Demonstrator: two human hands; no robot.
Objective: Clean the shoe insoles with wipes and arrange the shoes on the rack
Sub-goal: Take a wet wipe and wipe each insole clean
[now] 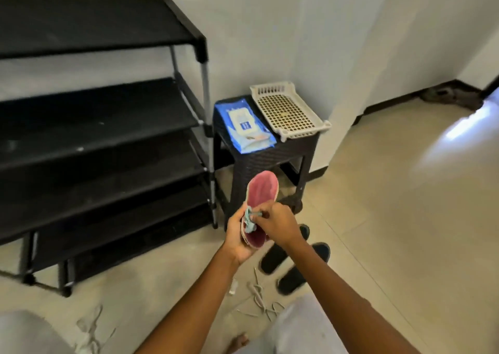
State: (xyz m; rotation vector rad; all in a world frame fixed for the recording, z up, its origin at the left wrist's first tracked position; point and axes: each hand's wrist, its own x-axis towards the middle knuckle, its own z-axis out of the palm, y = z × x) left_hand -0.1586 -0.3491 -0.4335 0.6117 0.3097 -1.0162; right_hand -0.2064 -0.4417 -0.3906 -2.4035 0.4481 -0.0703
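A pink insole stands tilted in the middle of the head view, toe end up. My left hand grips its heel end from the left. My right hand pinches a crumpled pale blue wipe against the insole's middle. A blue pack of wipes lies on a dark stool beyond. The black shoe rack stands at the left, and the shelves I can see hold no shoes.
A cream perforated tray sits on the stool beside the wipes. Two black slippers lie on the tiled floor under my right arm. Loose white laces trail on the floor near my knees. A white wall corner stands behind the stool.
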